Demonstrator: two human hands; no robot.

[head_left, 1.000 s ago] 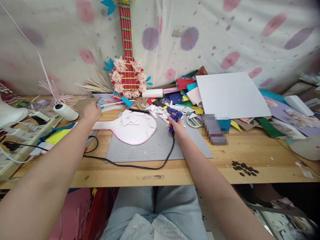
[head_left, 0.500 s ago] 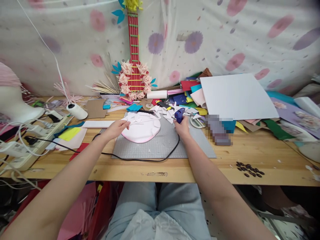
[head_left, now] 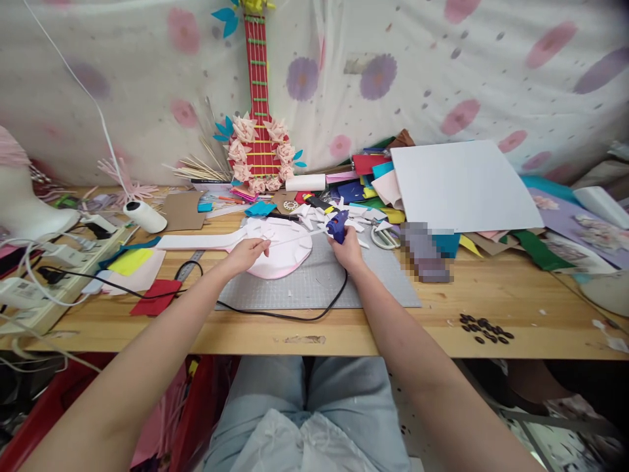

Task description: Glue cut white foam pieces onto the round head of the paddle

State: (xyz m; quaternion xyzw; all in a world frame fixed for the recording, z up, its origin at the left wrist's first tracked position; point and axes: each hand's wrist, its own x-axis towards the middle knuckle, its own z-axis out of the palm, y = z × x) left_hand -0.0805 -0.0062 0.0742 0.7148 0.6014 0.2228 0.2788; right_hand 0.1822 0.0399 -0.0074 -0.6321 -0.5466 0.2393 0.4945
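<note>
On the wooden counter [head_left: 393, 328], at nine o'clock, a power strip [head_left: 29, 288] lies beside a white thread spool [head_left: 145, 216]. At centre, the left hand [head_left: 248, 252] pinches the end of a thin glue stick [head_left: 295, 237] over a pink-edged white foam shape [head_left: 280, 249] on a grey cutting mat [head_left: 314, 282], seemingly feeding it. The right hand [head_left: 346, 252], fingers closed, grips a blue glue gun [head_left: 338, 226] at twelve o'clock of the mat, nozzle pointing away. No writing is legible.
</note>
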